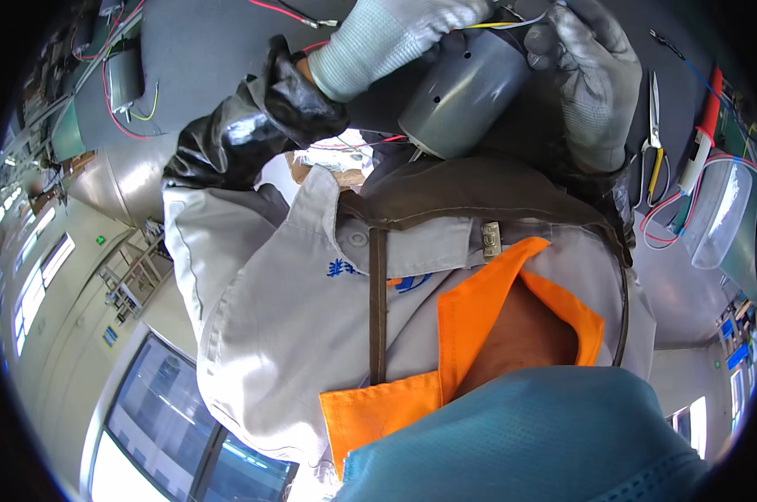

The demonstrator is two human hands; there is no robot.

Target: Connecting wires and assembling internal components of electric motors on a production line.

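Observation:
A grey metal cylinder [462, 96] with small holes in its side lies tilted on the dark table in front of my chest. My left hand [395, 42], in a pale knit glove, reaches over its far end with fingers bent together. The left fingertips are partly cut off by the upper edge, so what they pinch cannot be made out. A thin yellow-and-white wire [489, 25] runs across the cylinder's far end toward my right hand [592, 71], also gloved. The right thumb and forefinger are closed on the wire's pale end, right of the cylinder.
Scissors [654, 138] and a red-and-white tool [703, 138] lie to the right, near a clear plastic container [720, 213] with red and blue wires beside it. Another grey cylinder [125, 79] with wires stands at the left. Loose red and black wires [290, 12] lie at the far edge.

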